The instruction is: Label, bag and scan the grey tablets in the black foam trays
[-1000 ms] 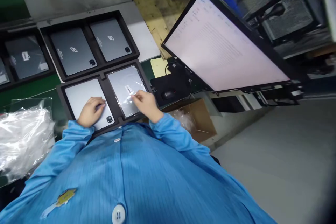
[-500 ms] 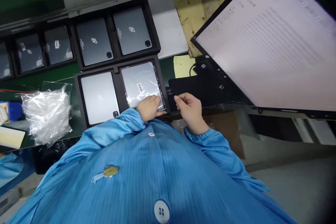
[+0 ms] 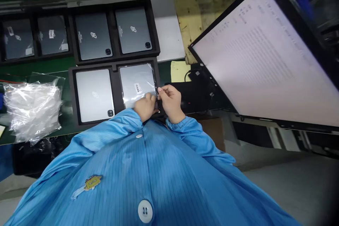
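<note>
In the near tray (image 3: 117,88), a silver tablet (image 3: 137,81) in a clear plastic sleeve with a barcode label lies in the right-hand slot. My left hand (image 3: 145,107) is on its lower right part, fingers bent over the sleeve. Close beside it, at the tray's right edge, my right hand (image 3: 171,103) is closed in a pinch; whatever is between thumb and finger is too small to make out. A bare silver tablet (image 3: 94,95) with a camera corner fills the left-hand slot.
Behind is another dark tray (image 3: 112,35) with two grey tablets; further left, a tray holds sleeved tablets (image 3: 53,35). A pile of clear plastic bags (image 3: 34,109) lies at left. To the right are a yellow note (image 3: 180,71), a black pad (image 3: 194,95) and a tilted monitor (image 3: 265,63).
My right hand has moved left, from beyond the tray to its right edge, still pinched. My left hand stays on the sleeved tablet. The whole view has shifted slightly.
</note>
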Action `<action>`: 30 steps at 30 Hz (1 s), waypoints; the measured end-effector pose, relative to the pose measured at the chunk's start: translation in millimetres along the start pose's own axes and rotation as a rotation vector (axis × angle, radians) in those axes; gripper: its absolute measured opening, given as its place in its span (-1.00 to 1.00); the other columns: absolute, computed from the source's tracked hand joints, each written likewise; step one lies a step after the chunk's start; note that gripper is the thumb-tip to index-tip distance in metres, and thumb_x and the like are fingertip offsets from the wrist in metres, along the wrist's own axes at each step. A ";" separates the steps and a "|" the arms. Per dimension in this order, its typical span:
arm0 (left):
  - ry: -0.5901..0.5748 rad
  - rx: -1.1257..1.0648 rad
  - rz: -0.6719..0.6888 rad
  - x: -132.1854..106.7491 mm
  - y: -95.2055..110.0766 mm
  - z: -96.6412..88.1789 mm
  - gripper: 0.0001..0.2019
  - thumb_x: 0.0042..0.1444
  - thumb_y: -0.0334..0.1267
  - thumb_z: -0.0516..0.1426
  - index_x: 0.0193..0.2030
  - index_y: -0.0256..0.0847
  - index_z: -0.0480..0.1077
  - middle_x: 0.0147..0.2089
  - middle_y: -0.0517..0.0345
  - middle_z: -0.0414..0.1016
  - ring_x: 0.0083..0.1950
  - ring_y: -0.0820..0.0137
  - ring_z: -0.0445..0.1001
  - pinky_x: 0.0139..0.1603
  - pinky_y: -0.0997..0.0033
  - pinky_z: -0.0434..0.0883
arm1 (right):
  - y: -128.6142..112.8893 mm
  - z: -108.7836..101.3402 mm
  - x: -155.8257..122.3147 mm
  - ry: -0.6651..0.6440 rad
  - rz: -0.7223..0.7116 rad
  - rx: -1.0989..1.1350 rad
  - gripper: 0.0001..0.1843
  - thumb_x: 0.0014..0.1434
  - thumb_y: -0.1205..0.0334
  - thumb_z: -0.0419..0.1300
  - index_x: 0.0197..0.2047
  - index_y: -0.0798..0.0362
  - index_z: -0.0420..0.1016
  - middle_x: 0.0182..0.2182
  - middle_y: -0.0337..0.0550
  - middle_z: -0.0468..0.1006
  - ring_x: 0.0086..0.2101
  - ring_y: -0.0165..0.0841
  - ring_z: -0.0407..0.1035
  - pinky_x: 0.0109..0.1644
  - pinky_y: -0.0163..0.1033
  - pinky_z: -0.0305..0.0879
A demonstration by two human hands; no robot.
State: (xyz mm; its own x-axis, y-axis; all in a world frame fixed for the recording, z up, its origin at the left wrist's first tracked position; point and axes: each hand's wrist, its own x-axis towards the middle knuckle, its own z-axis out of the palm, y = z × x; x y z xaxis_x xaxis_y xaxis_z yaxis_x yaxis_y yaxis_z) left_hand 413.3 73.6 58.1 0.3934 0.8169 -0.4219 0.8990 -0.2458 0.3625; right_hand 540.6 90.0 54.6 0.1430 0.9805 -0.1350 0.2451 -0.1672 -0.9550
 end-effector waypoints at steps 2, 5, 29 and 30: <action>-0.013 -0.064 0.006 2.5 -5.9 -0.3 -0.69 0.41 -0.18 0.13 0.17 -0.31 0.38 0.15 -0.27 0.43 -0.01 0.05 0.59 -0.12 0.18 0.45 | -2.4 -3.3 -0.1 0.015 0.012 -0.018 -0.62 0.25 -0.14 0.28 -0.38 -0.03 0.38 -0.55 -0.28 0.44 -0.47 -0.36 0.38 -0.30 -0.25 0.39; 0.098 -0.332 -0.050 -5.5 -35.7 2.7 -0.78 0.45 -0.23 0.02 0.02 -0.28 0.43 0.06 -0.20 0.50 0.03 0.08 0.57 0.03 0.11 0.48 | -0.7 -5.6 -0.6 0.042 0.076 -0.036 -0.67 0.25 -0.08 0.26 -0.38 -0.03 0.39 -0.54 -0.27 0.47 -0.44 -0.35 0.43 -0.27 -0.25 0.42; 0.172 -1.413 -0.237 -58.0 -160.5 -0.7 -0.64 0.24 0.04 0.23 -0.04 -0.18 0.32 0.11 -0.05 0.54 0.10 0.26 0.58 0.07 0.26 0.56 | 19.0 94.0 42.9 -0.030 0.303 -0.102 -0.65 0.11 -0.04 0.40 -0.49 0.07 0.58 -0.51 -0.10 0.64 -0.47 -0.31 0.55 -0.33 -0.29 0.44; 0.160 -1.408 -0.229 -58.3 -162.7 -0.7 -0.64 0.24 0.05 0.23 -0.08 -0.18 0.32 0.05 -0.02 0.55 0.07 0.27 0.59 0.06 0.26 0.56 | 19.9 94.1 41.6 -0.026 0.285 -0.132 -0.61 0.08 -0.10 0.41 -0.48 0.07 0.59 -0.53 -0.11 0.63 -0.46 -0.31 0.54 -0.33 -0.29 0.44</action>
State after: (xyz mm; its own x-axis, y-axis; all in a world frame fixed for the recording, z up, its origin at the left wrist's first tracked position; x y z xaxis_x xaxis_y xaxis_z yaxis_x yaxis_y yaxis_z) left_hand 244.0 66.3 24.3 0.1577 0.8392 -0.5205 -0.0341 0.5314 0.8464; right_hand 461.2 137.3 5.1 0.1999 0.8943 -0.4002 0.3211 -0.4457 -0.8356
